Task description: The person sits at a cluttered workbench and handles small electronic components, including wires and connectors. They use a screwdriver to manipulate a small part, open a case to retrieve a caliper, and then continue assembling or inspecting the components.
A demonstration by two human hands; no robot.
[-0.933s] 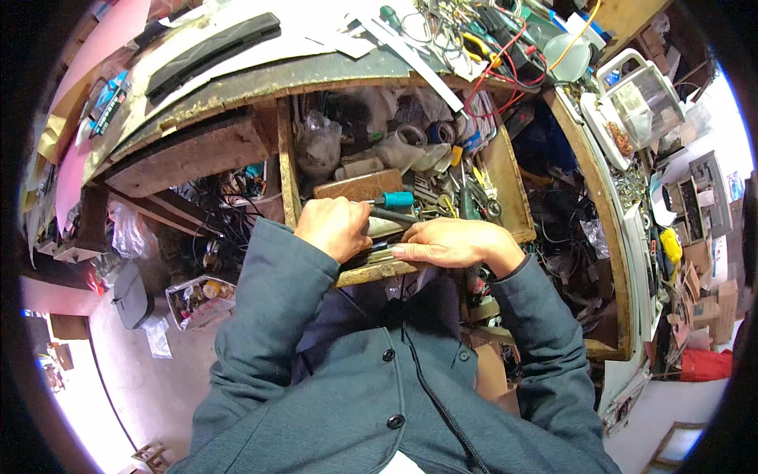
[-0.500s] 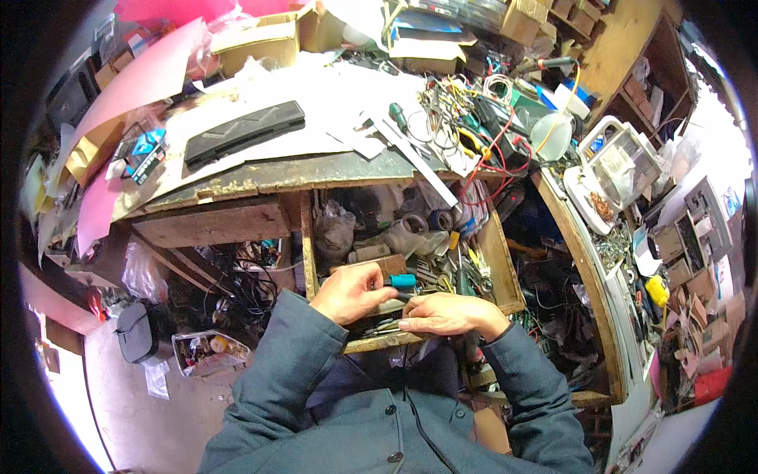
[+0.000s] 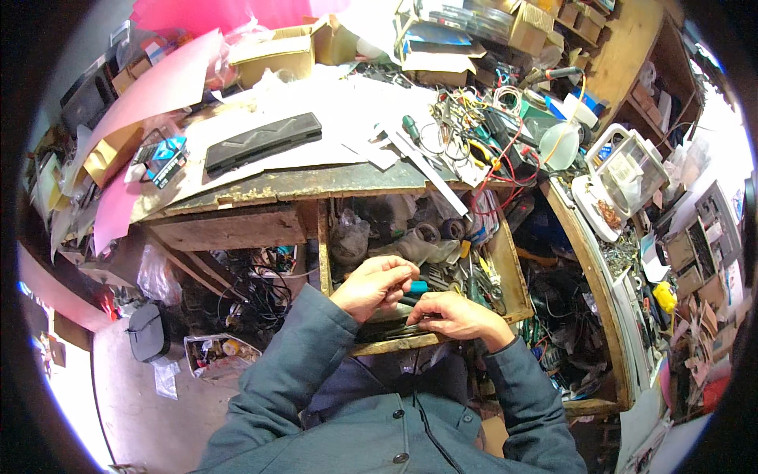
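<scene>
An open wooden drawer, packed with tools and small parts, is in front of me. My left hand hovers over its near left part, thumb and fingertips pressed together; whatever they may hold is too small to make out. Just beside those fingertips lies a teal handle, partly covered. My right hand reaches over the drawer's front, fingers bent down among thin tools, and their grip is hidden. Deeper in the drawer are tape rolls, a clear plastic bag and several metal hand tools.
Above the drawer, the worktop carries a long black case, a caliper-like metal tool and a tangle of wires. A clear-lidded box stands to the right. On the floor at left sits a bin of scraps.
My left hand has lifted a little from the teal handle, its fingers now turned up and pinched. The right fingers have curled more. The whole view has shifted slightly.
</scene>
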